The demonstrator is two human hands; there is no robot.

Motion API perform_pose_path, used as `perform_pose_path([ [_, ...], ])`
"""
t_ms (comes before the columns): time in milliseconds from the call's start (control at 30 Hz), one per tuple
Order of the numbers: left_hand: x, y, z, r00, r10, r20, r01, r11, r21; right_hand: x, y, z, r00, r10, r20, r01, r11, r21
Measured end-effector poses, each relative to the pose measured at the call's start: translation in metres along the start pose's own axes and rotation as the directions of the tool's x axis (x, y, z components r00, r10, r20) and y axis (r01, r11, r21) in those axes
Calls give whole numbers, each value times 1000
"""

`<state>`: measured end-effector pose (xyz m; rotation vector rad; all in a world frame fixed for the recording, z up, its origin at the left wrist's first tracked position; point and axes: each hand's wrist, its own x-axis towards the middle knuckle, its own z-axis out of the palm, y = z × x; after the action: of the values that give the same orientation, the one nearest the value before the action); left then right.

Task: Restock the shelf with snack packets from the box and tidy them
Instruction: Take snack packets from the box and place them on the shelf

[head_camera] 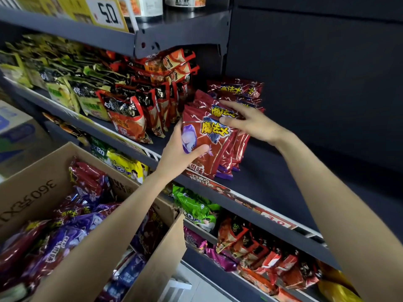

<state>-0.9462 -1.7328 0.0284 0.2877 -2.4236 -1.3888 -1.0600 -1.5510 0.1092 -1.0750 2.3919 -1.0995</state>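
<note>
The left hand [177,149] holds the front red snack packet [209,147] by its lower left edge, thumb across the face. The right hand [250,123] rests with straight fingers on its top. The packet stands on the dark shelf [272,179], leaning on more red packets [237,92]. Below left, the cardboard box [32,192] holds many packets.

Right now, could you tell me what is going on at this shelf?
A person is restocking a dark shelf. The left hand grips the front red snack packet from below, while the right hand rests its fingers on the tops of the red packets behind it, steadying the row. An open cardboard box at lower left holds more red and purple packets.
</note>
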Motion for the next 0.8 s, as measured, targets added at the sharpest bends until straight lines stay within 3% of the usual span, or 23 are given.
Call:
perform_pose_path([
  [133, 7, 8, 7, 1000, 11, -8, -11, 1000, 13, -3, 5, 0, 977, -45, -208, 18, 991, -130],
  [267, 5, 13, 12, 1000, 17, 7, -17, 1000, -12, -14, 10, 8, 905, -79, -419, -42, 961, -272],
  [400, -4, 7, 12, 999, 43, 23, -43, 999, 13, -32, 9, 19, 861, -143, -488, 17, 967, -254],
  [567, -10, 7, 4, 998, 47, -32, -42, 990, 135, -53, -1, 37, 771, -325, -549, 71, 899, -432],
  [700, -27, 7, -11, 964, 211, -164, -173, 961, 216, -71, -23, 63, 668, -475, -572, 197, 855, -480],
  [800, -57, 0, -38, 864, 409, -293, -333, 902, 276, -80, -43, 98, 648, -530, -546, 313, 840, -443],
])
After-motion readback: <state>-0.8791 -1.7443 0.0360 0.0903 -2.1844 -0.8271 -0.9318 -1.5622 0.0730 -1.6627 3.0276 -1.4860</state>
